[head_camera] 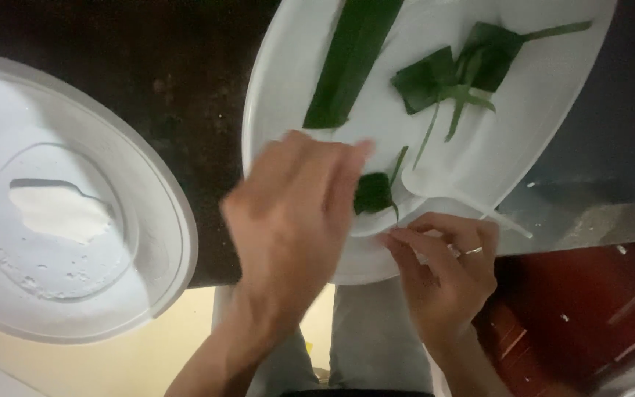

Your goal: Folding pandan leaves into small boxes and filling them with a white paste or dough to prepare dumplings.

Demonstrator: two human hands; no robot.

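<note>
Dark surface [185, 110]: white tray [553, 125] overhangs near edge. Left hand [292, 220] fingers pinch folded leaf [373, 192]; right hand [446, 268] fingers closed, contents indiscernible. Risk: downward press tips tray.

Dark countertop [185, 88], yellowish floor [134, 360]

Plate [553, 110] right half bare; leaves [446, 77], spoon [435, 187] block centre.

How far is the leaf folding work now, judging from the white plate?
Done: two folded green leaf parcels lie on the round white plate. In hand: the left hand is at a third small green leaf piece, the right hand beside it. Left: one long flat green leaf strip, not folded.
</note>
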